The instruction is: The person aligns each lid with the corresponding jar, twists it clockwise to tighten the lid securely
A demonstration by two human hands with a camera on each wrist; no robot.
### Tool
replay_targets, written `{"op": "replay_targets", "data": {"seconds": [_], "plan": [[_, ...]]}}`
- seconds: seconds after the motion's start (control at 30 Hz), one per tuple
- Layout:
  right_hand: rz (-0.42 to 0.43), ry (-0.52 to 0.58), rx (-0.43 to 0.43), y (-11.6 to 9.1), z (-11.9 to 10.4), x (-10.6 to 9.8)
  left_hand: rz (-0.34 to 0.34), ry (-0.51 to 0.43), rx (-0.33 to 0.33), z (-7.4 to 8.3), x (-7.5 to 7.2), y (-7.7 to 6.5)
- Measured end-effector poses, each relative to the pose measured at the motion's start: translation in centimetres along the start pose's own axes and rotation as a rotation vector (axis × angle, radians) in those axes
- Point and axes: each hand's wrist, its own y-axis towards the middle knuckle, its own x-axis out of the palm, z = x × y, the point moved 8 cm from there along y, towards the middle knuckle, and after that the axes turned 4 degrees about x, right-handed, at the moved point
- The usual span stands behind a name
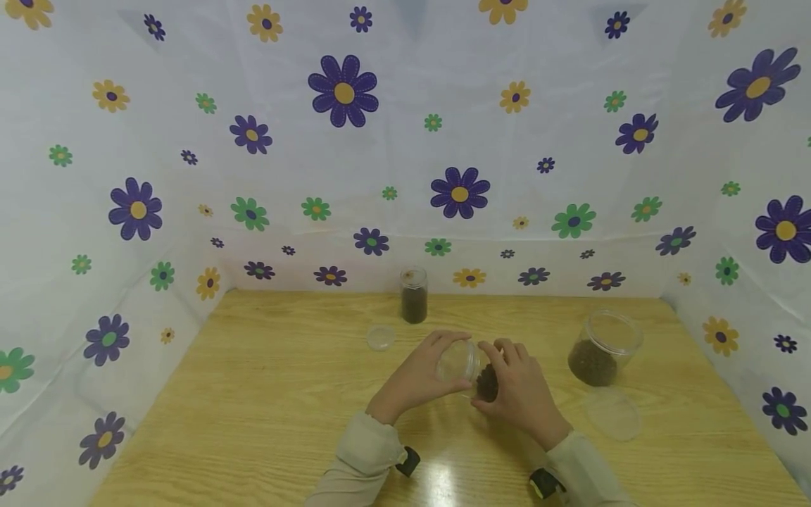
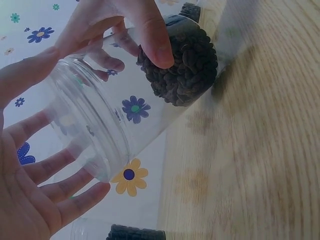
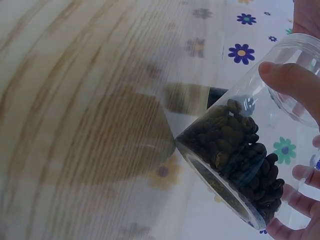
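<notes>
Between my hands a clear jar [image 2: 150, 117] is tilted on its lower edge, dark coffee beans [image 3: 235, 155] heaped at its base end, toward the right. My left hand [image 1: 421, 373] grips the jar's clear ridged lid end [image 2: 95, 117], thumb on one side and fingers spread around the other. The right hand [image 1: 516, 394] holds the jar's body, its thumb [image 3: 285, 80] lying along the wall and its fingers around the far side. In the right wrist view the base edge comes down right at the wooden table [image 3: 75, 125].
A slim jar of dark beans [image 1: 415, 303] stands at the back, a small clear lid [image 1: 380, 338] lying to its front left. At right is a wide jar [image 1: 592, 362] partly filled with beans, with a large clear lid [image 1: 612, 414] flat before it. Flowered cloth [image 1: 393, 155] walls surround the table.
</notes>
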Motion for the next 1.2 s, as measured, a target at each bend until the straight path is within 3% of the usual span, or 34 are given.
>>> {"op": "replay_targets", "data": {"seconds": [0.33,0.97,1.2], "plan": [[0.006,-0.014,-0.007,0.13,0.29,0.14,-0.001,0.018,0.010,0.10,0.05,0.11],[-0.034,-0.014,0.009,0.07,0.39,0.27,-0.002,0.037,0.094,0.60,0.09,0.11],[-0.026,-0.009,0.014,0.12,0.33,0.30,0.020,-0.038,0.003,-0.05,0.05,-0.06]]}}
